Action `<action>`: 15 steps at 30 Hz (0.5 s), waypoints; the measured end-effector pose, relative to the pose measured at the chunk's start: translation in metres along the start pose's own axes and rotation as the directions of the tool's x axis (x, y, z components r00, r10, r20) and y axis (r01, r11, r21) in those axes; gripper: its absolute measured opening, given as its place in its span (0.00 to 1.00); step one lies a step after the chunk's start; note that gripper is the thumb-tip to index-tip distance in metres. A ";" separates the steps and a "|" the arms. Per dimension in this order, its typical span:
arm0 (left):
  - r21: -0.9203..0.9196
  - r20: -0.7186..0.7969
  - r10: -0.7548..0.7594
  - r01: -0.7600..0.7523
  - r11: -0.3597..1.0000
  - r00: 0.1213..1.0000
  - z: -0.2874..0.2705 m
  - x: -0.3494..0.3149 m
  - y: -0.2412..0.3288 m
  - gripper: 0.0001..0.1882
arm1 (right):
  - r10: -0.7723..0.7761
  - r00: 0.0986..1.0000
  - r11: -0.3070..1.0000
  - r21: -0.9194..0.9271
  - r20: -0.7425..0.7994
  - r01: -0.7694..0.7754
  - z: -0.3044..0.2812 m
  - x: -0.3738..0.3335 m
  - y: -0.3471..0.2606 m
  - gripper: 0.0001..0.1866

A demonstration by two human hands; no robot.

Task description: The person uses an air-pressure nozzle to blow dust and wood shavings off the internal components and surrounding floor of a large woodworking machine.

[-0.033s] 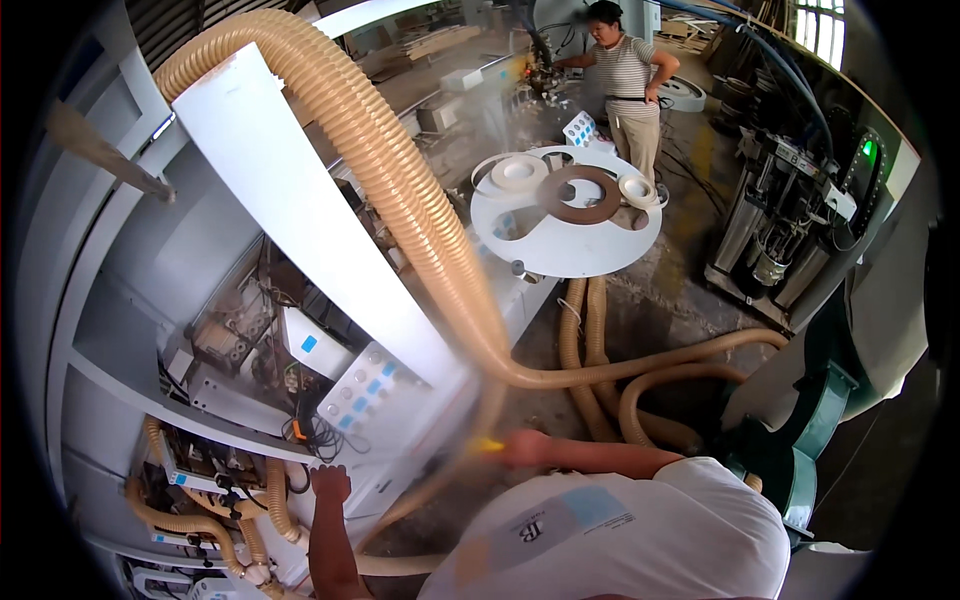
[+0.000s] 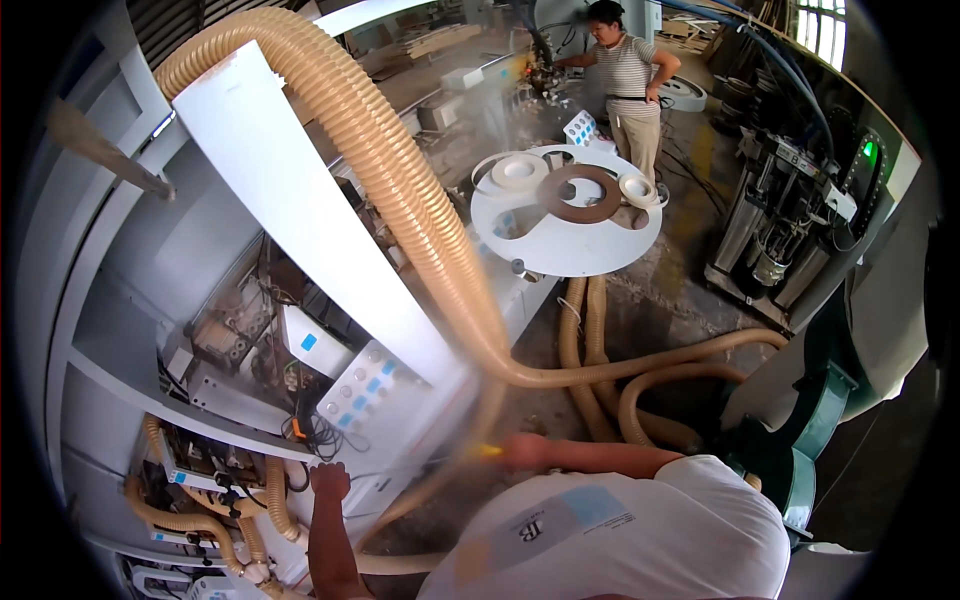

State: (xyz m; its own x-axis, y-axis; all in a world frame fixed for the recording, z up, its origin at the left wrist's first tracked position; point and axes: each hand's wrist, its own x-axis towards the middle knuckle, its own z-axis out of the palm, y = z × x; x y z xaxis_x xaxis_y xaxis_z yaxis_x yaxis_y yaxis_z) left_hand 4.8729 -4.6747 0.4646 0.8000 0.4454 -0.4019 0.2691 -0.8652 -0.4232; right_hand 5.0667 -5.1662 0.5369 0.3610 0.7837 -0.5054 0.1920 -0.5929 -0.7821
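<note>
My right hand [image 2: 522,451], partly blurred, is closed around a yellow-handled screwdriver [image 2: 487,450]. Its long thin shaft runs left across the white machine bed, towards my other hand. My left hand [image 2: 330,481] sits at the machine's edge with its fingers curled; what lies under them is hidden. Just beyond it are a tangle of black cable [image 2: 318,437] and a sloped white control panel [image 2: 356,388] with round knobs and blue labels.
A thick tan ribbed hose [image 2: 400,190] arches over the white cover [image 2: 300,215]. Farther back, a round white table [image 2: 560,250] carries rolls of edge banding [image 2: 585,194]. A co-worker [image 2: 630,90] stands behind it. More hoses [image 2: 660,372] cross the floor at right, near green ducting [image 2: 805,460].
</note>
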 end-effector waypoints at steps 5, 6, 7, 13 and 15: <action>-0.774 -0.210 -0.274 0.012 0.633 0.938 0.034 0.007 -0.038 0.12 | 0.030 0.998 0.999 0.014 -0.058 -0.029 0.012 -0.003 -0.008 0.23; -0.995 0.051 -0.352 0.077 0.060 0.934 0.024 0.007 -0.033 0.12 | 0.154 0.983 0.988 0.039 -0.096 -0.151 0.009 -0.004 -0.006 0.24; -0.836 0.309 -0.251 0.136 -0.532 0.917 0.003 0.008 -0.020 0.14 | 0.149 0.986 0.989 0.028 -0.070 -0.147 0.007 -0.002 0.001 0.25; -0.158 0.191 -0.067 -0.037 -0.987 0.979 -0.013 -0.032 0.050 0.18 | -0.052 0.997 0.999 -0.002 0.053 0.052 0.028 0.023 0.024 0.26; -0.258 0.132 -0.077 -0.041 -0.965 0.988 -0.026 -0.054 0.097 0.18 | -0.162 0.987 0.979 0.124 0.013 0.159 0.012 0.004 -0.001 0.26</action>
State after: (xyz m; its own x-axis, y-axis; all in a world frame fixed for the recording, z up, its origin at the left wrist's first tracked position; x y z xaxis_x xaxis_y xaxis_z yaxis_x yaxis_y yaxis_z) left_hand 4.8700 -4.7887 0.4664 0.6993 0.5371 -0.4717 -0.1543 0.7577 0.6341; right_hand 5.0570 -5.1603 0.5311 0.3131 0.8718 -0.3767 0.1323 -0.4329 -0.8917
